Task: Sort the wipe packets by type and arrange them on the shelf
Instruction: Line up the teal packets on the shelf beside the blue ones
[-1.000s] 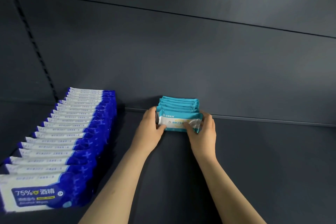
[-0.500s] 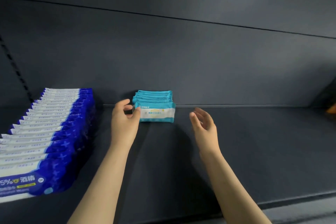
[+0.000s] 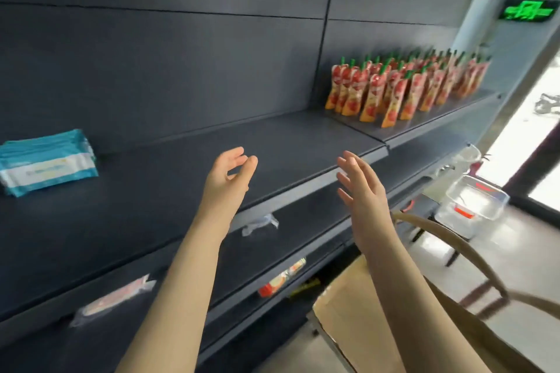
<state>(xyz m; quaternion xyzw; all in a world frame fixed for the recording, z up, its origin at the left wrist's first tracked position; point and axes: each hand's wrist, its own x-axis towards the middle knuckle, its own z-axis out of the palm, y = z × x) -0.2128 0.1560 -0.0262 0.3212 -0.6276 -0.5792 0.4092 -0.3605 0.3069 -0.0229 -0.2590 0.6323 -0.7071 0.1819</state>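
Grips empty, left grip (image 3: 230, 172) loose-curled, right grip (image 3: 360, 188) spread; I'd fetch one type, seating it flush by teal packets (image 3: 45, 163).

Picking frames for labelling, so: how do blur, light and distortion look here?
Head view: motion blur smears the pouches and wipe packets, print unreadable; the window at right is blown out white, the shelf dim; wide-angle lens bends the shelf lines; left hand and right hand are only slightly soft.
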